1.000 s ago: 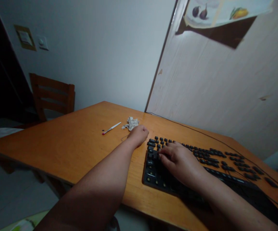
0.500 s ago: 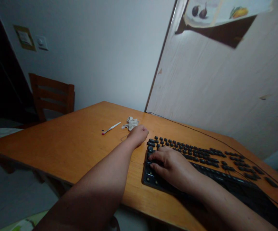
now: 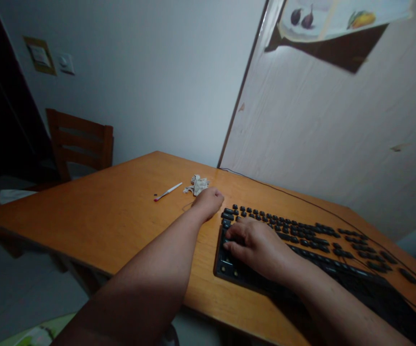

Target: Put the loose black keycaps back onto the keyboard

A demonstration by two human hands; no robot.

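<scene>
A black keyboard [image 3: 242, 278] is seen set along the near edge of the wooden tabletop [image 3: 121, 226], its left end partly stripped to bare key posts. Over that end the right hand [image 3: 260, 245] is placed, thumb and forefinger brought close together at the leftmost keys; whether a key is pinched in that grip cannot be told. Loose keys [image 3: 319, 241] are laid out in rows just beyond the keyboard, toward the far edge. Past the keyboard's left end, the left hand [image 3: 210, 199] is rested on the tabletop, its fingers curled into a fist with the inside hidden. Just beside it a crumpled tissue [image 3: 198, 185] is partly covered; a white brush [image 3: 170, 190] with a red tip is laid to the left, near a small dark piece [image 3: 155, 194]. Along the far edge a thin cable [image 3: 283, 190] is strung. A wooden chair [image 3: 80, 125] is stationed beyond the left edge.
</scene>
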